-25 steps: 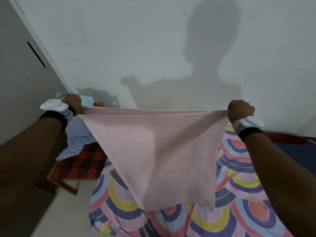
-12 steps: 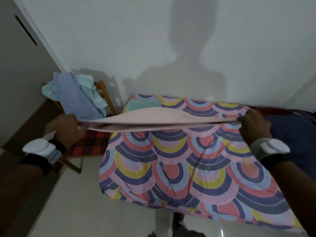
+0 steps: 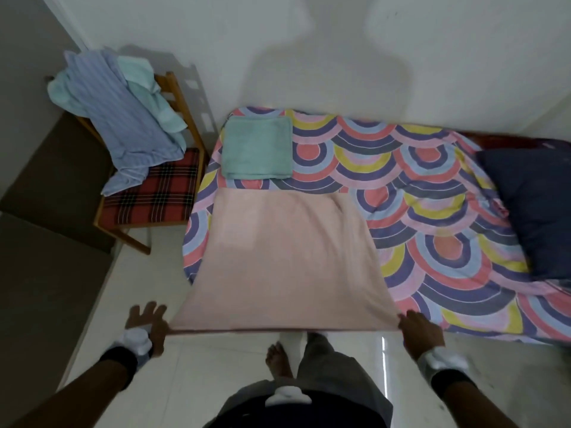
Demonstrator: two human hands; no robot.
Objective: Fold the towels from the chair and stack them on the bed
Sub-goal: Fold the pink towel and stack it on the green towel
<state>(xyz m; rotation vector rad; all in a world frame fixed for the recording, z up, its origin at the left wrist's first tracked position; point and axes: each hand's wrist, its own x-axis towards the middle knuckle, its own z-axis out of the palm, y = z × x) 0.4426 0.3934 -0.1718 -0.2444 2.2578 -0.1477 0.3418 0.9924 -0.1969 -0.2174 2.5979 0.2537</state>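
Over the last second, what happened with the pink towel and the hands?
The pink towel went from hanging in the air, stretched between both hands, to lying spread flat on the bed. Both hands came down and back: the left hand and right hand now pinch its near corners at the bed's edge. No change of grip. The folded green towel on the bed and the towels on the chair stayed put.

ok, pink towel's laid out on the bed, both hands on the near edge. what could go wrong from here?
1. The pink towel has its near edge past the bed edge, held by the left hand and right hand; let go, it may slide to the floor.
2. Its far edge lies close to the folded green towel; folding forward could nudge that.
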